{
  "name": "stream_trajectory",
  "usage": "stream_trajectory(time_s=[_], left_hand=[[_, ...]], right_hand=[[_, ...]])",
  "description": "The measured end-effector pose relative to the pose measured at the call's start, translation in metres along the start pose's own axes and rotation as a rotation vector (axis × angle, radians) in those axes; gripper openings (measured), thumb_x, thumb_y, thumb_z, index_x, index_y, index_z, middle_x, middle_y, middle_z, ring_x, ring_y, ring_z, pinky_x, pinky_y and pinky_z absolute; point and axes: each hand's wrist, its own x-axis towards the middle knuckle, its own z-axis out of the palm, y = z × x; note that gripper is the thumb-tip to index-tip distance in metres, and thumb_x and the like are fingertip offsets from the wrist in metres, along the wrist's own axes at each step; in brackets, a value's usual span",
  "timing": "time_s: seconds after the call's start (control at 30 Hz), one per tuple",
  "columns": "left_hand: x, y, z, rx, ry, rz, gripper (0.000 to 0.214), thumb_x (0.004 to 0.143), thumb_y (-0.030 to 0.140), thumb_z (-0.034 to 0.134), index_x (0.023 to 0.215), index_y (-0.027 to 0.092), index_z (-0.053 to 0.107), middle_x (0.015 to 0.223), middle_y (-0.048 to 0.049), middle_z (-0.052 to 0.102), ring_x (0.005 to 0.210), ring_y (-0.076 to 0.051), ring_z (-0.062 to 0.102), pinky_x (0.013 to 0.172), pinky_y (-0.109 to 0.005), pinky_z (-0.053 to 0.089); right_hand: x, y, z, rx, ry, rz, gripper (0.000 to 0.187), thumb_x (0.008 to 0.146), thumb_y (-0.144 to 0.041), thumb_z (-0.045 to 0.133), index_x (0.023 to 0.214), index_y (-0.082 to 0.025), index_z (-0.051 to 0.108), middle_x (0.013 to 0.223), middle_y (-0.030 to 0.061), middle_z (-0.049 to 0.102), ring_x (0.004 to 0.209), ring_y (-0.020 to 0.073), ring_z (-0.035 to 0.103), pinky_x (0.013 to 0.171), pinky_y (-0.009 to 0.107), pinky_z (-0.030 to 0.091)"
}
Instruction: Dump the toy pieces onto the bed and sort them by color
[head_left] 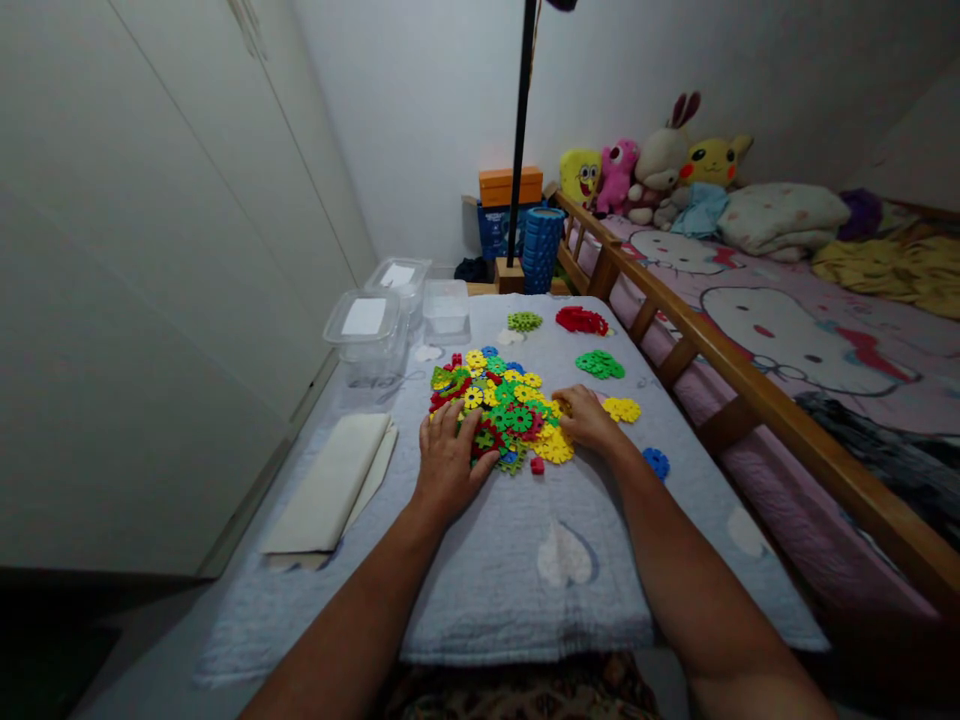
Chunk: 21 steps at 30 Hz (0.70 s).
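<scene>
left hand (pixel 448 457) lies flat, fingers spread, on the near-left edge of a mixed heap of plastic snowflake discs (pixel 501 405) on the pale blue quilted cloth (pixel 525 560). right hand (pixel 586 415) curled, fingertips on yellow discs at the heap's right edge; grip unclear. sorted yellow pile (pixel 622 409), green pile (pixel 599 364), red pile (pixel 581 320) lie beyond; clear plastic tubs (pixel 369 330) at left.

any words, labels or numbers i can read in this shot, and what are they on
Nothing here is readable.
Blue box under the orange box: white print, too blurred to read.
Clear plastic containers: white labels on the lids look blank or too small to tell.
Bedsheet: cartoon cat faces, no lettering visible.
</scene>
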Motion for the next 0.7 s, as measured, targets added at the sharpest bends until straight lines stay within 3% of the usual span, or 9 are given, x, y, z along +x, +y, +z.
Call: stream_trajectory(time_s=[0.23,0.4,0.53,0.6,0.7], left_hand=[[0.001,-0.008,0.005,-0.065,0.032,-0.015,0.062,0.088,0.045,0.066,0.143,0.021,0.05,0.15,-0.0174,0.045,0.141,-0.036,0.041,0.118,-0.057,0.033],[0.002,-0.011,0.007,-0.086,0.012,-0.024,0.063,0.087,0.045,0.067,0.142,0.019,0.049,0.149,-0.0177,0.045,0.141,-0.036,0.041,0.118,-0.056,0.033],[0.002,-0.012,0.008,-0.087,0.02,-0.024,0.063,0.086,0.045,0.067,0.141,0.02,0.049,0.149,-0.0174,0.045,0.14,-0.036,0.042,0.118,-0.056,0.033],[0.002,-0.013,0.008,-0.085,0.032,-0.022,0.063,0.087,0.045,0.066,0.141,0.019,0.049,0.149,-0.0181,0.045,0.14,-0.037,0.041,0.117,-0.056,0.034],[0.003,-0.015,0.009,-0.089,0.043,-0.02,0.062,0.088,0.047,0.064,0.141,0.018,0.048,0.149,-0.019,0.045,0.14,-0.036,0.041,0.117,-0.056,0.033]], right_hand=[[-0.001,0.014,-0.017,0.299,0.084,0.095,0.019,0.074,-0.017,0.056,0.086,-0.019,0.07,0.083,0.0031,0.069,0.079,0.0181,0.06,0.074,0.028,0.045],[-0.011,0.054,-0.046,0.498,0.346,0.336,0.017,0.068,-0.027,0.059,0.08,-0.019,0.068,0.076,0.0029,0.069,0.072,0.0198,0.062,0.065,0.029,0.046],[-0.023,0.083,-0.061,0.511,0.533,0.525,0.015,0.062,-0.025,0.059,0.074,-0.019,0.065,0.071,0.0027,0.067,0.068,0.0193,0.06,0.062,0.028,0.045],[-0.027,0.094,-0.062,0.498,0.59,0.604,0.014,0.059,-0.022,0.058,0.071,-0.019,0.065,0.069,0.0023,0.066,0.066,0.0187,0.059,0.061,0.028,0.044],[-0.03,0.106,-0.057,0.507,0.578,0.692,0.013,0.056,-0.02,0.058,0.067,-0.019,0.064,0.063,0.0011,0.063,0.061,0.0185,0.057,0.057,0.028,0.042]])
